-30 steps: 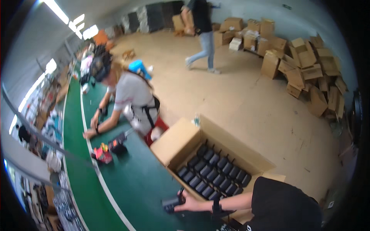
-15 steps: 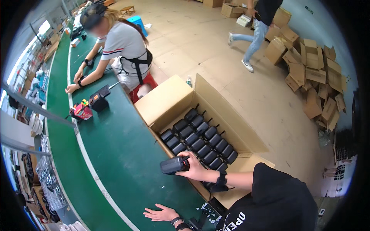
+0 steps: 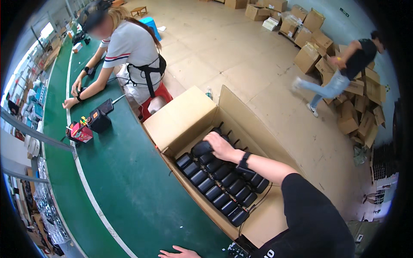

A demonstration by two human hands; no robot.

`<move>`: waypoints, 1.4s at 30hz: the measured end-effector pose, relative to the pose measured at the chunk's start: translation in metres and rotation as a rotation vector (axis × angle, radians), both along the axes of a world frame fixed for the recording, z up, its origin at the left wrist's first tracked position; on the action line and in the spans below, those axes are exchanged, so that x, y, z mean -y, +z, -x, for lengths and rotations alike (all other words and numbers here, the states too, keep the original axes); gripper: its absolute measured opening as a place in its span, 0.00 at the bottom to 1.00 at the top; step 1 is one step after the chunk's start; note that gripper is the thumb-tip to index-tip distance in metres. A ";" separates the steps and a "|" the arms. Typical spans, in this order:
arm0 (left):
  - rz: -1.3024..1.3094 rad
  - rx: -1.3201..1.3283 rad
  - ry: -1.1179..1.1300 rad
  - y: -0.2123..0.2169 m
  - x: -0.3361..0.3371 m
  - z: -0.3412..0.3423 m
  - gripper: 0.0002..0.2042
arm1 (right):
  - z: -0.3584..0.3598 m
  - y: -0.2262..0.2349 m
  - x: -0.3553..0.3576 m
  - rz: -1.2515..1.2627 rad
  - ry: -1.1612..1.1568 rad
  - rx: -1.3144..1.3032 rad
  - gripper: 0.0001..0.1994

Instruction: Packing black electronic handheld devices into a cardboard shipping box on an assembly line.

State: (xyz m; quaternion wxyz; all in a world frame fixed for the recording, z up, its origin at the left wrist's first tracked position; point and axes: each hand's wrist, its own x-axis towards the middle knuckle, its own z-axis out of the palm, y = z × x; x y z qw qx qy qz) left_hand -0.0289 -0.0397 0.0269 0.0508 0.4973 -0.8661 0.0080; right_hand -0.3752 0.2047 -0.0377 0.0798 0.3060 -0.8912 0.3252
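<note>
My right hand [image 3: 220, 147] reaches into the open cardboard box [image 3: 180, 118], its fingers curled around a black box-shaped device [image 3: 201, 148] at the far left end of the rows. Beside and below it, several like black devices [image 3: 222, 172] sit in close rows, some with a short stub sticking up. Their exact kind I cannot make out. At the lower edge, my left hand [image 3: 180, 253] rests on the green table [image 3: 142, 189], fingers apart and empty; the picture's edge cuts part of it off.
A black device [image 3: 99, 121], a pink-red container [image 3: 81, 132] and a phone [image 3: 105, 106] with a cable stand farther up the table. A seated co-worker [image 3: 133, 47] leans on it. Another person [image 3: 344, 73] walks past piled cartons [image 3: 357, 112]. Small white scraps [image 3: 232, 251] lie near the box.
My right hand has moved from over the table edge, where it held a black device, to the box's far left. My left hand sits lower in view. The walking person has moved right.
</note>
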 end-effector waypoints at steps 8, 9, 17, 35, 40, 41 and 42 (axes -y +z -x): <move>0.055 -0.026 -0.031 -0.035 0.003 -0.017 0.28 | 0.028 -0.112 0.069 -0.100 0.080 -0.116 0.15; 0.051 -0.013 -0.017 -0.032 0.003 -0.017 0.28 | 0.027 -0.117 0.070 -0.116 0.042 -0.097 0.16; 0.061 0.026 -0.022 -0.029 0.006 -0.009 0.28 | 0.028 -0.118 0.082 -0.416 -0.009 -0.169 0.18; 0.056 0.072 -0.037 -0.020 0.003 -0.005 0.28 | 0.068 -0.099 -0.015 -0.890 -0.191 -0.529 0.14; 0.033 0.033 -0.053 -0.016 0.004 -0.002 0.28 | 0.080 -0.110 -0.023 -0.864 -0.290 -0.408 0.18; 0.031 0.044 -0.052 -0.016 0.005 -0.003 0.28 | 0.081 -0.109 -0.020 -0.831 -0.275 -0.407 0.17; 0.031 0.032 -0.056 -0.017 0.006 -0.003 0.28 | 0.083 -0.107 -0.019 -0.800 -0.261 -0.410 0.16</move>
